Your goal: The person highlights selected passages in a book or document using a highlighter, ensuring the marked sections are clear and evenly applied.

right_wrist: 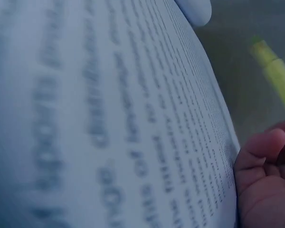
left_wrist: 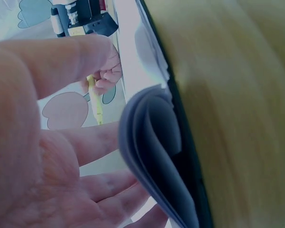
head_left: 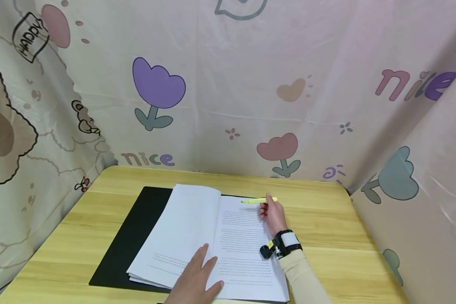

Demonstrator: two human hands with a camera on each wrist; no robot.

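A stack of printed sheets [head_left: 243, 240] lies opened like a booklet on a black folder [head_left: 133, 236]. My left hand [head_left: 195, 278] rests across the lower pages near the fold, fingers spread and straight. In the left wrist view, the turned sheets [left_wrist: 147, 118] curve in a loop against its fingers. My right hand [head_left: 274, 216] pinches a yellow highlighter [head_left: 255, 201] at the upper right of the text page, with the pen's tip pointing left. The right wrist view shows the highlighter [right_wrist: 280, 78] raised above the thumb and fingers, beside the sheet's edge.
The wooden table [head_left: 315, 245] extends around the folder. Behind and at both sides hangs a patterned curtain [head_left: 220, 93] with flowers and lettering. A wrist camera [head_left: 267, 250] strapped to the right wrist sits over the page's right side.
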